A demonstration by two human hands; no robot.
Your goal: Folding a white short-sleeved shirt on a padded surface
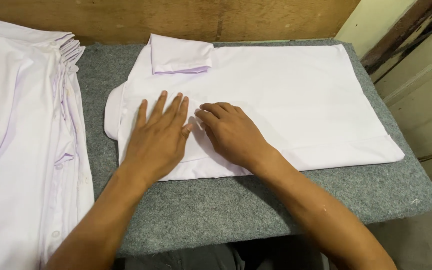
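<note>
A pale lilac-white shirt [296, 95] lies face down, partly folded, on a grey felt-covered table [226, 205]. Its collar [112, 112] points left and a folded sleeve cuff [180, 54] rests on its upper left corner. My left hand [158, 136] lies flat on the shirt near the collar, fingers spread. My right hand [231, 132] sits just beside it, fingers curled and pressing on a fold of the cloth where the two hands meet.
A stack of several similar pale shirts [23, 130] lies at the left, overhanging the table. A wooden board [176, 17] backs the table. At the right the table edge drops off beside a wall and door frame [416, 65].
</note>
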